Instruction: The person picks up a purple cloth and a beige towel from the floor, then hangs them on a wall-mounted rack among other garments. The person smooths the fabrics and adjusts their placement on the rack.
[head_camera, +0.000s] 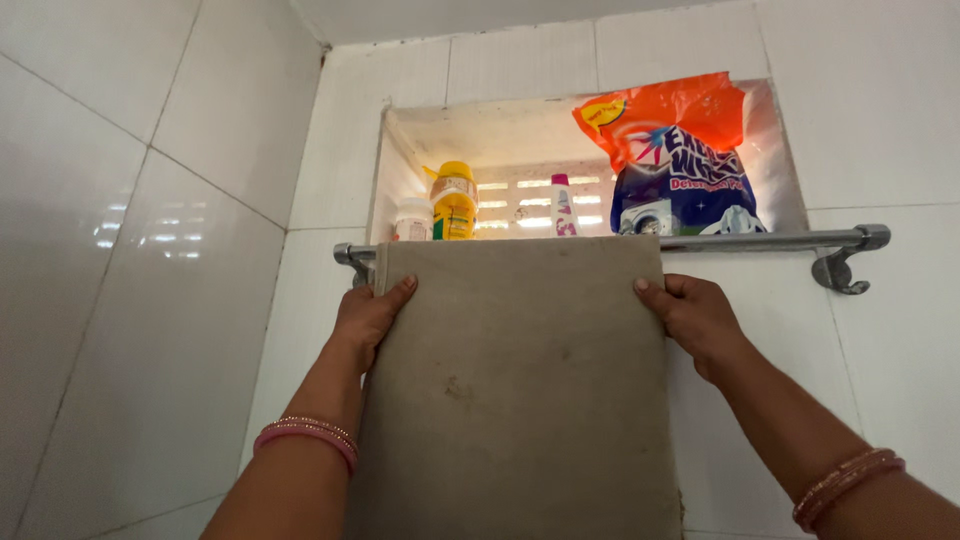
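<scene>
- We note a recessed wall niche set in the white tiled wall, with a louvred vent at its back.
- The niche holds four items: a small white jar at the left, a yellow bottle with a yellow cap just beside it, a slim white bottle with a pink cap near the middle, and an orange and blue detergent bag standing upright at the right. We cannot tell how full any of them is.
- A metal towel rail runs horizontally just below the niche, fixed to the wall by brackets at both ends.
- A grey towel hangs over the rail, folded flat. Its long axis runs vertically, from the rail down past the lower edge of the view; its top edge lies along the rail.
- Faint dark marks show on the towel face.
- Our left hand grips the left edge of the towel near the top, thumb on the front face and the other fingers hidden behind the cloth.
- Our right hand grips the right edge at the same height, thumb on the front, fingers curled behind.
- Both wrists carry pink bangles.
</scene>
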